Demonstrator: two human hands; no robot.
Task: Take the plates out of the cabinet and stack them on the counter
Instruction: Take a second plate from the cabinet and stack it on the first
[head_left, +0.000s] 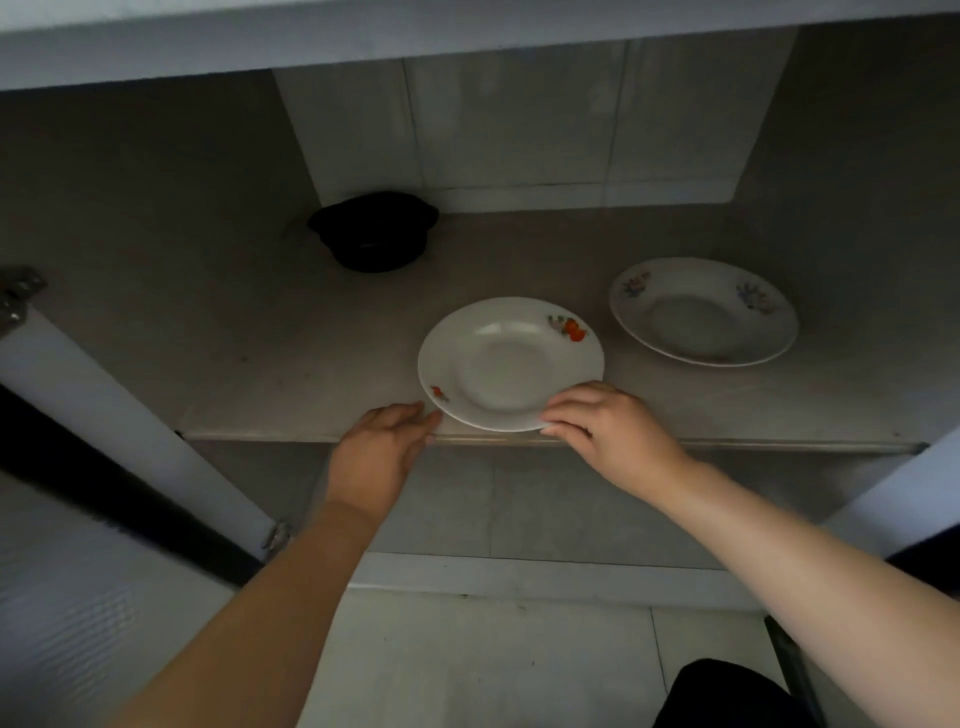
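Note:
A white plate with red fruit marks (506, 358) lies at the front edge of the cabinet shelf (260, 364), its near rim just over the edge. My right hand (608, 426) pinches that near rim, fingers curled over it. At the plate's left rim, my left hand (384, 447) has its fingertips touching the edge, fingers fairly straight. A second white plate with pale flower marks (704, 310) lies flat further right and deeper on the same shelf, apart from both hands.
A black pot or bowl (375, 231) sits at the back left of the shelf. An open cabinet door (119, 415) stands at the left, another door edge (904, 493) at the right. A lower compartment and tiled floor (493, 665) lie below.

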